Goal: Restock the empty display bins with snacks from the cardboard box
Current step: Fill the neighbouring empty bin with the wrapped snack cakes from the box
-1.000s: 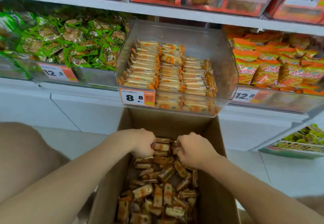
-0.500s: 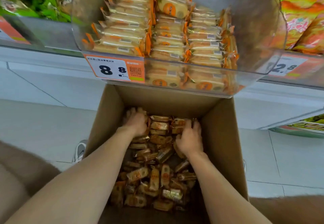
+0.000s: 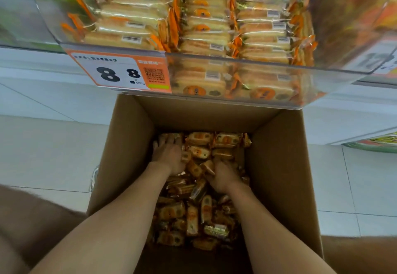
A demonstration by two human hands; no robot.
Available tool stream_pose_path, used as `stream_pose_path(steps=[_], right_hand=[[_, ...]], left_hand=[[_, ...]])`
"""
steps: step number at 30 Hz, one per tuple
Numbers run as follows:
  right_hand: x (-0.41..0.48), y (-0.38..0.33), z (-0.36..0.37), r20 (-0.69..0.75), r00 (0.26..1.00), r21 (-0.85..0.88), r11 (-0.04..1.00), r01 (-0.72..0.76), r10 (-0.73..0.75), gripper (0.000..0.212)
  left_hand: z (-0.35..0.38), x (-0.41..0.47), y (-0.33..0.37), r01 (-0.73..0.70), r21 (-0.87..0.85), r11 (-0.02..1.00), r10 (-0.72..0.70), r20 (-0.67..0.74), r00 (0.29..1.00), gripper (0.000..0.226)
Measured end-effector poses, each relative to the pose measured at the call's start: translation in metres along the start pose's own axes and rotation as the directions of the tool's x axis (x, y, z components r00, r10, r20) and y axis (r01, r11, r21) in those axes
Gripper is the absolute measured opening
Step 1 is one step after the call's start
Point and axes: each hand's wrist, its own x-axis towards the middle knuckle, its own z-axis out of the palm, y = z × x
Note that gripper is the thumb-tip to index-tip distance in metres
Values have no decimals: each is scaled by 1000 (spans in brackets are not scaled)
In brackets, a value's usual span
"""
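Snacks [image 3: 194, 216]: loose orange-and-gold packets lying in the bottom of the box [image 3: 277, 166], under and around both hands.

Left hand [image 3: 168, 155]: palm down on the packets at the far left corner, fingers fairly straight and spread, gripping nothing that can be seen.

Right hand [image 3: 224, 177]: just beside the left and a little nearer the person, with its fingertips buried among the packets. Whether it grips any cannot be told.

Change: a second ago both hands were bunched together high on the pile. They have since gone deeper and moved apart, and the view has dropped closer.

Bin [image 3: 257, 76]: clear, beyond and above the hands, overhanging the box's far wall, and holding neat rows of packets. The price tag [image 3: 118, 74] on its front, left of the hands, reads 8.8.
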Motion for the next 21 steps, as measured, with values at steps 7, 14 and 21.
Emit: stream_pose_path(steps=[7,14,21], right_hand=[[-25,8,-16,-82,997,219,975,27,-9,61],[-62,19,-38,-313,946,341,940,27,87,38],[-118,-6,-85,-394,909,549,759,349,-134,21]], left_hand=[[15,-33,4,-142,-206,968,132,-60,989,79],[15,-70,19,-296,-184,937,274,-134,952,46],[-52,-118,20,-369,-296,881,244,-385,890,48]])
